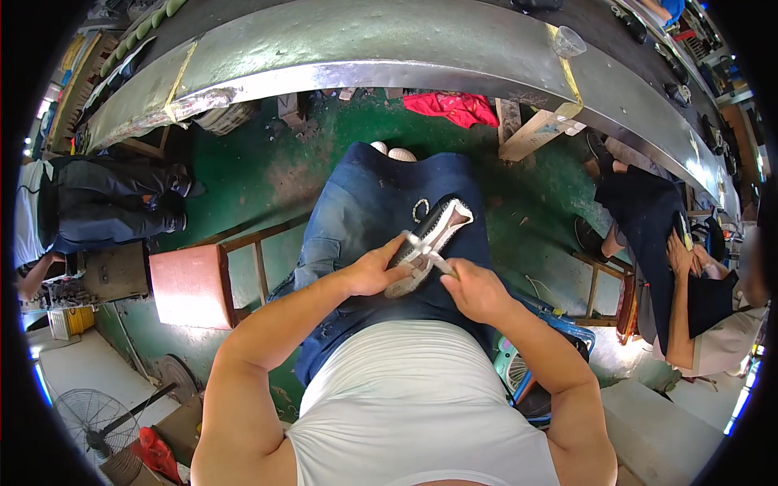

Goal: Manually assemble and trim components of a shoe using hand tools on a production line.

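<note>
A shoe upper point(454, 220), black outside with a white inner edge, lies slantwise over my lap, its underside facing up. Its lower end is greyish brown. My left hand point(377, 267) is closed round the shoe's left side and steadies it. In my right hand point(476, 290) is a slim tool point(438, 261) with a pale, narrow front part that crosses the middle of the shoe; its exact kind is unclear. The dark blue apron point(356, 202) covers my thighs beneath the shoe. A small pale beaded-looking loop point(420, 211) rests on it beside the shoe.
A long metal-topped workbench point(324, 40) curves across the front, with a clear cup point(569, 42) on it. Red cloth point(454, 107) lies underneath. A brown padded stool point(190, 285) stands left. One co-worker point(113, 198) is at left, another point(689, 267) at right. A fan point(93, 433) stands lower left.
</note>
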Motion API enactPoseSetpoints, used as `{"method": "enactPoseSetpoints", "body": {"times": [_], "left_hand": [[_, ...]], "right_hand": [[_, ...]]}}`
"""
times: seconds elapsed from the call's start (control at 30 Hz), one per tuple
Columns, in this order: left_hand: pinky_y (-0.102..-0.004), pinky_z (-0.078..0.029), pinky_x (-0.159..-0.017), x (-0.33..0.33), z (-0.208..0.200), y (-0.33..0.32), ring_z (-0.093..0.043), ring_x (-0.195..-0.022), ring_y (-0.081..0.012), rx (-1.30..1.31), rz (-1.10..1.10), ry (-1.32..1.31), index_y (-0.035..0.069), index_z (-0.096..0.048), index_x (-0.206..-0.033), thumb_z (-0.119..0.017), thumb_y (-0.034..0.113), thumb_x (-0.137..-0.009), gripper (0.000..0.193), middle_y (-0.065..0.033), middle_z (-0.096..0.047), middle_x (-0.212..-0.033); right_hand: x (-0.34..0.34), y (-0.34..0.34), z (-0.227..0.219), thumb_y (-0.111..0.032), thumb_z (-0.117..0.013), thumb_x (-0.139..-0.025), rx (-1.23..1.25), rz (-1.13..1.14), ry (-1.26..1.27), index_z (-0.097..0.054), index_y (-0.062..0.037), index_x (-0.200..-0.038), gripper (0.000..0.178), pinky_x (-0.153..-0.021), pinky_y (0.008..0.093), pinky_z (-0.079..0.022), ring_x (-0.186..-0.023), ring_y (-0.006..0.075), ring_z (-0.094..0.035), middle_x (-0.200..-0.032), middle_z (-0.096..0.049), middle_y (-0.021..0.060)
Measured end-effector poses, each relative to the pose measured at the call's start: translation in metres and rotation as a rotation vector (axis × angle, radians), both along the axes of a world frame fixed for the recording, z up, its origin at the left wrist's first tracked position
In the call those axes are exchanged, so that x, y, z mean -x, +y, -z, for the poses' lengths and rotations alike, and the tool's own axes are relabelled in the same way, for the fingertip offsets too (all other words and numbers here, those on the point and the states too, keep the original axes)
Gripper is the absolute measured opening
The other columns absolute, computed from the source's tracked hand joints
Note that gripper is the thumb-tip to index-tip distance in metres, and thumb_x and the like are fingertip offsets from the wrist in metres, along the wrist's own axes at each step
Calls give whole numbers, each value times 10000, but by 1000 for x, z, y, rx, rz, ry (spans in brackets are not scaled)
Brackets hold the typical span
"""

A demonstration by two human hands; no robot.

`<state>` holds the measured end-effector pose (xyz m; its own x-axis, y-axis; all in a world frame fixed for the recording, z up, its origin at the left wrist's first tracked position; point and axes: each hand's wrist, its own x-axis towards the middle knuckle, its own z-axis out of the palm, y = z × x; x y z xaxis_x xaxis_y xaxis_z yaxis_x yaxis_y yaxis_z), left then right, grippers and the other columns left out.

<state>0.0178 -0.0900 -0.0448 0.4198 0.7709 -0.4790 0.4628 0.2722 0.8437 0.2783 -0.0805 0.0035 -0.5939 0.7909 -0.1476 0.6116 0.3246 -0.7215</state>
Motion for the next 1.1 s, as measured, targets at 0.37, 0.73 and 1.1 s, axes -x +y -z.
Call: {"method": "enactPoseSetpoints", "body": {"times": [0.37,0.73,1.1], "left_hand": [[-347,-379,-1114,6,10,6,-516,-1323,-317,101,-26,-124,20,-125,-1593,-715,211,-891,936,-258,-506,-1435],[-336,-303,-1163,-3,7,17,-415,-1397,-255,301,-35,-378,5,-87,-1593,-759,206,-842,1028,-212,-423,-1503],[-336,-361,-1121,-6,11,36,-477,-1323,-229,365,-106,-453,-19,-159,-1571,-714,348,-924,927,-180,-493,-1436]], "right_hand": [[6,7,-5,-330,-510,-1023,130,-182,-313,-585,2,-1077,344,-750,508,-522,-869,420,-662,-951,-678,227],[-17,7,-1,-375,-461,-1040,193,129,47,-604,-14,-1010,390,-771,518,-498,-855,445,-647,-916,-677,231],[-22,21,-8,-331,-508,-1022,66,123,8,-610,4,-1128,365,-770,483,-517,-884,435,-649,-918,-667,223]]}}
